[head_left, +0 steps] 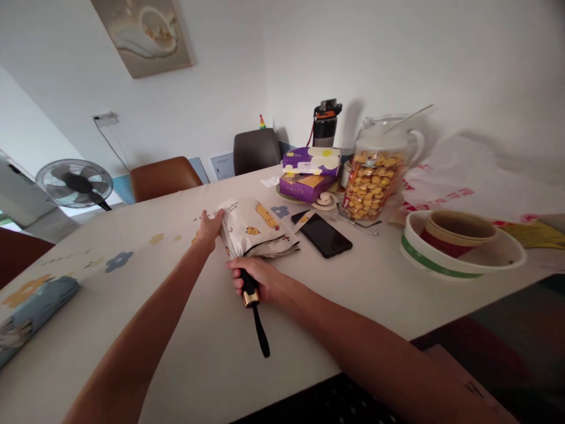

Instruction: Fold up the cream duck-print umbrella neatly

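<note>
Table: pale, printed cloth cover; most clutter toward its far right corner. Jar of snacks upright there, a thin metal handle poking out of its mouth; a knock from the side could topple it. White bowl near the right edge, brown tub inside.

Folded umbrella: lies around mid-table, handle toward the near edge. Canopy loosely bunched, folds loose on its right side. Likely trouble: uneven folds, should the cloth be pressed flat before the panels are sorted; or the canopy slumping open if its hold slackens.

Blue folded bundle at the left edge, well apart.

Right hand: fingers curled closed round the black handle, just below the cloth. Left hand: half-curled at the canopy's left side, thumb against fabric; cannot tell whether it pinches.

Phone just right of the canopy. Patterned strip, apparently the umbrella's tie, crosses its end; a sharp turn of the canopy could drag or nudge the phone toward the glasses.

Wrist strap, smallest: hangs off the handle, might snag a finger if the umbrella is rolled.
</note>
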{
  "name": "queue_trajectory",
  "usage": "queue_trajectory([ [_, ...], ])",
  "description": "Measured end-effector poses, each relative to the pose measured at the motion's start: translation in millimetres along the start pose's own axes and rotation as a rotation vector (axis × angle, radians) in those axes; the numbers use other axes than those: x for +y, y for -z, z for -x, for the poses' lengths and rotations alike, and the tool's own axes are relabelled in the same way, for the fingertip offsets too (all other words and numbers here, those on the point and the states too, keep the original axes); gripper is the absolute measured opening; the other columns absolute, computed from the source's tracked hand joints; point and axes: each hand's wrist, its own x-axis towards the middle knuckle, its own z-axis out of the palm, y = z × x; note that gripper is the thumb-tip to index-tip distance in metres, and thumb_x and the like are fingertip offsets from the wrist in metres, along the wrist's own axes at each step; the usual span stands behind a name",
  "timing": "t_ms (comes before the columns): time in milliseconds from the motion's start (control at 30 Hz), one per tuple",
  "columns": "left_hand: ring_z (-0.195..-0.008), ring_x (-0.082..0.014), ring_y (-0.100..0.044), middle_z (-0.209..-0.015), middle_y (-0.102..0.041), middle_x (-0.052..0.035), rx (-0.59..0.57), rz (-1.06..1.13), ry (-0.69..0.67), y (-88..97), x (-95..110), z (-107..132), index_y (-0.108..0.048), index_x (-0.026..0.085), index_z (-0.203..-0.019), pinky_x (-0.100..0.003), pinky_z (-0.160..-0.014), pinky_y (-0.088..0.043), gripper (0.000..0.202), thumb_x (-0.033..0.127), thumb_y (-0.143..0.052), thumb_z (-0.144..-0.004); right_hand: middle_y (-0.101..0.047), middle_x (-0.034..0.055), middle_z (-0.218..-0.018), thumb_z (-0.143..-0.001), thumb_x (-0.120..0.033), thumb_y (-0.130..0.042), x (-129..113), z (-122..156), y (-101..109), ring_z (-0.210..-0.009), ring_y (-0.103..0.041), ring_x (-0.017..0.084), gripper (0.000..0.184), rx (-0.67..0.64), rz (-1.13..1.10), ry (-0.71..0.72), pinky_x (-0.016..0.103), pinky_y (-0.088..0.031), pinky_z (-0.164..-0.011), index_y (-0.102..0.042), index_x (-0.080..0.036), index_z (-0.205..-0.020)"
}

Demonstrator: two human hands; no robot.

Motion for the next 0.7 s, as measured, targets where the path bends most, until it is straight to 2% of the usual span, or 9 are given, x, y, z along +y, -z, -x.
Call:
queue_trajectory([
  [67, -0.105, -0.0239, -0.055, -0.113, -0.057, -0.012, 0.079, -0.079, -0.036, -3.7, -3, -3, -0.036, 0.016, -0.131, -0.039, -0.093, -0.041, 0.063, 0.034, -0.058, -0.075, -0.042, -0.0079, -0.048, -0.083, -0.014, -0.051, -2, -1, 1, -0.036, -0.041, 0.005, 0.02, 0.032, -0.03, -0.01, 0.019, -0.042, -0.039, -0.042, -0.016, -0.065],
  [133, -0.109, -0.0225, -0.052, -0.116, -0.055, -0.0122, 0.083, -0.146, -0.18, -5.6, -3, 1, -0.04, 0.015, -0.128, -0.037, -0.097, -0.039, 0.055, 0.028, -0.055, -0.077, -0.043, -0.0073, -0.049, -0.082, -0.014, -0.053, -4, -1, 1, -0.037, -0.042, 0.005, 0.02, 0.056, -0.009, 0.016, 0.02, -0.042, -0.039, -0.043, -0.016, -0.065],
  [233, -0.113, -0.0223, -0.05, -0.118, -0.055, -0.0116, 0.028, -0.289, -0.472, -5.5, 2, 15, -0.049, 0.015, -0.116, -0.038, -0.099, -0.037, 0.041, 0.022, -0.053, -0.076, -0.043, -0.0067, -0.049, -0.081, -0.013, -0.055, -6, 0, 1, -0.037, -0.044, 0.006, 0.02, 0.093, 0.012, 0.055, 0.021, -0.042, -0.038, -0.044, -0.015, -0.063],
  [333, -0.118, -0.0241, -0.047, -0.122, -0.054, -0.0113, -0.011, -0.409, -0.699, -6.5, 10, 26, -0.051, 0.016, -0.115, -0.042, -0.102, -0.035, 0.04, 0.018, -0.051, -0.075, -0.045, -0.0046, -0.05, -0.08, -0.013, -0.055, -5, -1, 1, -0.04, -0.046, 0.008, 0.021, 0.128, 0.008, 0.061, 0.021, -0.042, -0.037, -0.046, -0.014, -0.061],
  [467, -0.123, -0.0227, -0.043, -0.128, -0.052, -0.0105, -0.091, -0.488, -0.972, -19.5, 25, 33, -0.051, 0.017, -0.117, -0.043, -0.105, -0.031, 0.042, 0.011, -0.047, -0.076, -0.055, 0.0021, -0.06, -0.077, -0.01, -0.058, 0, -6, 1, -0.058, -0.06, 0.014, 0.012, 0.163, 0.002, 0.129, 0.03, -0.055, -0.053, -0.054, -0.01, -0.066],
  [533, -0.125, -0.0225, -0.041, -0.129, -0.051, -0.0095, -0.143, -0.51, -1.062, -27.3, 33, 40, -0.051, 0.018, -0.117, -0.044, -0.106, -0.03, 0.04, 0.012, -0.046, -0.078, -0.058, 0.0041, -0.064, -0.075, -0.007, -0.059, 1, -9, 2, -0.067, -0.063, 0.016, 0.008, 0.134, -0.035, 0.199, 0.033, -0.057, -0.065, -0.056, -0.009, -0.068],
  [600, -0.126, -0.022, -0.04, -0.13, -0.051, -0.0096, -0.167, -0.511, -1.139, -29.8, 39, 54, -0.049, 0.019, -0.118, -0.045, -0.106, -0.029, 0.036, 0.015, -0.044, -0.082, -0.061, 0.0054, -0.068, -0.076, -0.008, -0.058, 0, -10, 3, -0.07, -0.064, 0.016, 0.005, 0.069, -0.044, 0.253, 0.033, -0.056, -0.07, -0.059, -0.009, -0.071],
  [667, -0.127, -0.0216, -0.039, -0.131, -0.049, -0.0108, -0.163, -0.491, -1.228, -23.8, 41, 75, -0.045, 0.019, -0.122, -0.046, -0.106, -0.029, 0.036, 0.02, -0.043, -0.086, -0.063, 0.0061, -0.071, -0.08, -0.013, -0.054, -4, -9, 5, -0.071, -0.064, 0.017, 0.007, 0.05, 0.022, 0.303, 0.034, -0.056, -0.071, -0.061, -0.011, -0.077],
  [700, -0.127, -0.0219, -0.038, -0.132, -0.048, -0.0116, -0.16, -0.482, -1.287, -18.0, 39, 87, -0.042, 0.018, -0.124, -0.047, -0.107, -0.028, 0.038, 0.022, -0.043, -0.086, -0.064, 0.0061, -0.071, -0.082, -0.016, -0.053, -6, -7, 6, -0.071, -0.064, 0.017, 0.01, 0.087, 0.084, 0.332, 0.033, -0.056, -0.071, -0.062, -0.013, -0.079],
])
